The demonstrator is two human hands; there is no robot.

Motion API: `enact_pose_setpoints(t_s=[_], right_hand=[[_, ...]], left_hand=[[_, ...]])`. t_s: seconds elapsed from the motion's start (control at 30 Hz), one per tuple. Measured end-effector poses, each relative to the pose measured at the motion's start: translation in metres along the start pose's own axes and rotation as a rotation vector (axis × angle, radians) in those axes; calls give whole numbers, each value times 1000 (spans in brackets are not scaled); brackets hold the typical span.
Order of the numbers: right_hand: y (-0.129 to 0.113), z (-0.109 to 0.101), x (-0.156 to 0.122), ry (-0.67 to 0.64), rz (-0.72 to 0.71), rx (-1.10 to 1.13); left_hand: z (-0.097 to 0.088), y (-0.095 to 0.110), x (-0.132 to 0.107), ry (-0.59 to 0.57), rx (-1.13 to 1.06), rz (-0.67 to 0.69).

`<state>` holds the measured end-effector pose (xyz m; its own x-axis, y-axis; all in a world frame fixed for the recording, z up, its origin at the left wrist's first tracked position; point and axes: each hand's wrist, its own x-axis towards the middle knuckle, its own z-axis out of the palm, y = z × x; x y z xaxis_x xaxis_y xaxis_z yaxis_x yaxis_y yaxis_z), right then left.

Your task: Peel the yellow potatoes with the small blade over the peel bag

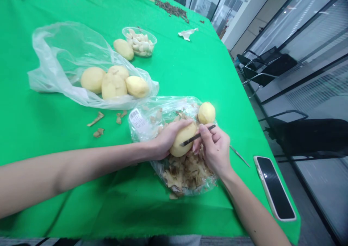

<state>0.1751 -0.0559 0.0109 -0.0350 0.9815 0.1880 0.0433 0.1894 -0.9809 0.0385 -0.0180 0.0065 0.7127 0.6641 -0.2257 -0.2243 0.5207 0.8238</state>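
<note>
My left hand [170, 139] is shut around a pale yellow peeled potato [185, 140], which rests against the palm and fingers. My right hand [213, 148] grips a slim dark paring blade [197, 136], and its tip lies on the potato's surface. Just beyond the hands, another peeled potato [206, 112] sits on a clear plastic bag [144, 124] heaped with brown peelings [187, 171]. Farther up, a second clear bag [62, 65] holds several peeled potatoes [113, 83]. One more peeled potato [123, 49] lies beside it.
A clear tub of peeled garlic-like cloves [139, 42] stands on the green cloth-covered table [174, 68]. A thin metal tool [239, 156] and a phone [274, 188] lie near the right edge. Peel scraps lie about, and black chairs stand at right. A person's arm shows at the far end.
</note>
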Motion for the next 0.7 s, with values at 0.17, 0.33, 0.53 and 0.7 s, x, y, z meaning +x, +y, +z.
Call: enact_pose_setpoints(t_s=[0.17, 0.33, 0.53, 0.7], right_hand=[[-2, 1, -1, 15, 13, -49], [-4, 1, -1, 22, 13, -95], [-3, 2, -1, 17, 6, -79], [-5, 3, 0, 21, 10, -64]], left_hand=[[-3, -3, 3, -19, 6, 53], [-4, -5, 4, -28, 3, 68], [-3, -3, 2, -27, 6, 63], [-3, -3, 3, -2, -19, 22]])
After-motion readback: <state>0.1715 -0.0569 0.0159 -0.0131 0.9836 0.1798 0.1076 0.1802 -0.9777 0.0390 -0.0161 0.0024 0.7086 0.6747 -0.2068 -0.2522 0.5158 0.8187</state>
